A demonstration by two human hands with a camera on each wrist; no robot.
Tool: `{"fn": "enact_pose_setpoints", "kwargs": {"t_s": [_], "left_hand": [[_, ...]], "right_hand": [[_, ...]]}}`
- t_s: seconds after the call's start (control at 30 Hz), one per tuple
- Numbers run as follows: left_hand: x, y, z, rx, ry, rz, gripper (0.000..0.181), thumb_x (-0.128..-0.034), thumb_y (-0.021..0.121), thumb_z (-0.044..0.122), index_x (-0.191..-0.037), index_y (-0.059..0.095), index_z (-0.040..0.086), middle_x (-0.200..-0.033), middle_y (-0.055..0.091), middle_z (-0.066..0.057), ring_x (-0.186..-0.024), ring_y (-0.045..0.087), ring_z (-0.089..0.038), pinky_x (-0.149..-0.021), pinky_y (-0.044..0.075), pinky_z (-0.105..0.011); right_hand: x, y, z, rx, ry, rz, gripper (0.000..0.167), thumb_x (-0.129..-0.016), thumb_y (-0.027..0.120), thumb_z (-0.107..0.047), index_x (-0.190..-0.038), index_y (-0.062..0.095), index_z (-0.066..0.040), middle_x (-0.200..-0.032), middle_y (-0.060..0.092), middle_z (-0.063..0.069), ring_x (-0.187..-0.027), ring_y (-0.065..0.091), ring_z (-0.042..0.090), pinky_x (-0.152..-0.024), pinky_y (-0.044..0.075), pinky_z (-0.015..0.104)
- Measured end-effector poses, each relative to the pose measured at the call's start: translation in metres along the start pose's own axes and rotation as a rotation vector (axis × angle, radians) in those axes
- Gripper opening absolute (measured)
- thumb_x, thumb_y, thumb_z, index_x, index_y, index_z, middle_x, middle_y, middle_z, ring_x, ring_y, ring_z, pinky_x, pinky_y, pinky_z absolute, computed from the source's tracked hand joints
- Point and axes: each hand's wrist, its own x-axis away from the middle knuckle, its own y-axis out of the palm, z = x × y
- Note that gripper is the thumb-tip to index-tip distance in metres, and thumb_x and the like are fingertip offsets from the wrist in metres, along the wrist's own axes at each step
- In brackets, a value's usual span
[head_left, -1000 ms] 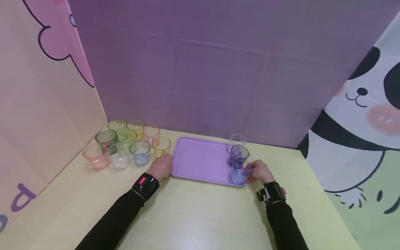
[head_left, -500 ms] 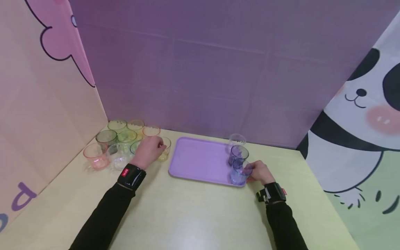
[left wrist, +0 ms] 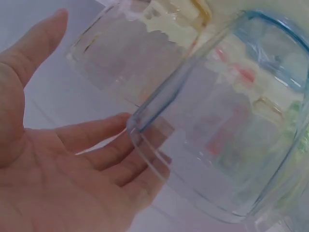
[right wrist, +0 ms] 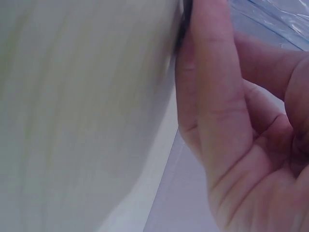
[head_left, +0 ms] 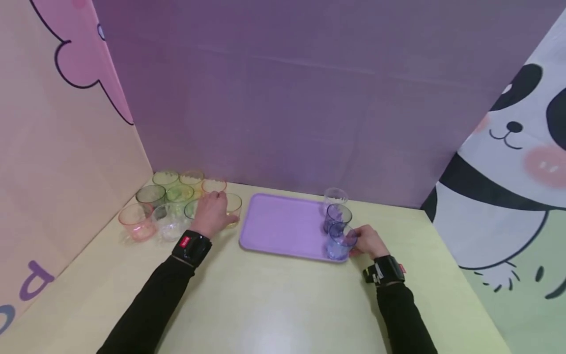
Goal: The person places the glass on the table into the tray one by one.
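My left hand (head_left: 211, 212) reaches over the front right of the cup group with its fingers spread. In the left wrist view a clear cup with a blue rim (left wrist: 217, 121) stands at the fingertips, some seen through its wall; whether they touch is unclear. A yellow cup (head_left: 234, 202) stands just right of that hand. My right hand (head_left: 369, 242) is at the right front corner of the purple tray (head_left: 285, 226), thumb and fingers pinching its edge. Three cups line the tray's right side: a blue one (head_left: 339, 246), a dark one (head_left: 338, 216) and a clear one (head_left: 335, 195).
Left of the hand, several see-through cups stand close together, among them a pink cup (head_left: 136, 223), a clear cup (head_left: 168, 223) and a green cup (head_left: 179, 194). A purple cloth wall (head_left: 283, 108) rises behind the pale table (head_left: 274, 300).
The left hand has left the tray's left front corner and moved left and back to the cups, its fingers now spread. The right hand and the tray stay put.
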Motion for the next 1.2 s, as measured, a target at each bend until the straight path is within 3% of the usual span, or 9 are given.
{"fn": "enact_pose_setpoints", "kwargs": {"t_s": [0.2,0.63,0.93,1.2], "left_hand": [[0.0,0.006,-0.003,-0.024,-0.02,0.006,0.06,-0.0664,0.077,0.04,-0.094,0.054,-0.009,-0.09,0.058,-0.026,-0.09,0.053,-0.042,-0.086,0.038,-0.052],[-0.002,0.019,-0.004,-0.031,-0.043,0.056,0.064,-0.0636,0.077,0.037,-0.099,0.053,-0.01,-0.097,0.058,-0.028,-0.093,0.052,-0.044,-0.096,0.024,-0.057],[-0.003,0.021,-0.001,0.094,-0.061,0.139,0.06,-0.059,0.079,0.033,-0.093,0.049,-0.006,-0.086,0.058,-0.024,-0.087,0.054,-0.043,-0.095,0.027,-0.052],[-0.008,0.018,0.013,0.303,-0.155,0.157,0.079,-0.0594,0.078,0.029,-0.12,0.038,-0.002,-0.094,0.057,-0.026,-0.087,0.053,-0.042,-0.075,0.044,-0.049]], "right_hand": [[-0.003,-0.001,0.002,0.012,-0.018,-0.012,0.018,-0.077,0.065,0.001,-0.095,0.065,0.007,-0.083,0.066,0.014,-0.058,0.064,0.023,-0.056,0.054,0.035],[0.0,0.002,0.0,0.024,-0.003,0.027,0.013,-0.076,0.067,0.0,-0.088,0.066,0.005,-0.082,0.065,0.015,-0.058,0.064,0.024,-0.056,0.054,0.034],[0.0,0.004,0.001,0.009,-0.025,0.028,0.016,-0.076,0.062,0.002,-0.091,0.067,0.005,-0.079,0.066,0.014,-0.055,0.064,0.027,-0.054,0.054,0.036],[-0.001,0.003,0.002,-0.004,-0.026,0.025,0.015,-0.076,0.062,0.003,-0.09,0.066,0.005,-0.077,0.066,0.012,-0.056,0.064,0.027,-0.054,0.054,0.036]]}}
